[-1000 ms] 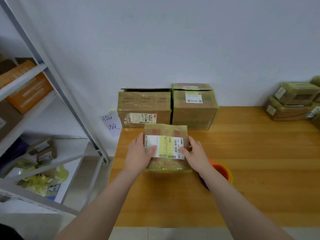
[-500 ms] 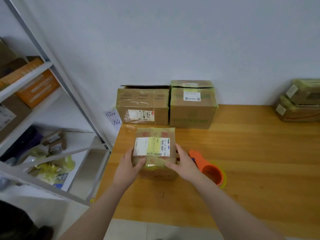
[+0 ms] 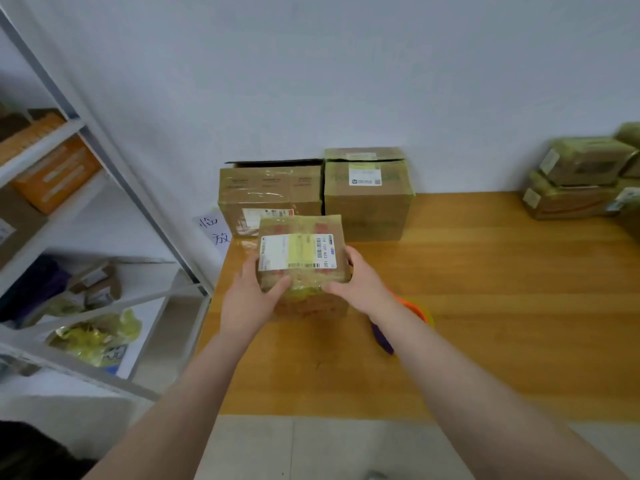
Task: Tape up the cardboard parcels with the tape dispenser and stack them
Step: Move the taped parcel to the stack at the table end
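**Both hands on small parcel, near-left of counter**

The small parcel (image 3: pixel 304 285), brown card wrapped in shiny yellowish tape, sat between both hands over the near-left part of the counter (image 3: pixel 502 289). Its top faced the camera w/ a white-and-yellow shipping label (image 3: pixel 298 252) & barcode. The left hand (image 3: pixel 247 301) gripped the parcel's left side, thumb curled onto the near top edge. The right hand (image 3: pixel 362 285) gripped the right side, thumb likewise on the near top edge, fingers round the far-right corner. Couldn't tell whether the parcel's base touched the counter or was held just off it.

The tape dispenser (image 3: pixel 417 308), orange w/ a purple part, lay on the counter just right of the parcel. It was mostly hidden behind the right forearm, & neither hand touched it.

At the far edge, against the wall, 2 bigger cartons stood side by side, touching. The left carton (image 3: pixel 270 192) had clear tape & a label on its front. The right carton (image 3: pixel 369 209) was slightly taller, w/ a small white label near its top. At far right was a stack of taped parcels (image 3: pixel 575 181), blurred.

A paper note (image 3: pixel 213 230) w/ handwritten characters was just left of the counter's far corner. Metal shelving (image 3: pixel 114 157) stood at left, holding an orange box (image 3: pixel 55 171), small boxes & a yellow-green bag (image 3: pixel 100 332).
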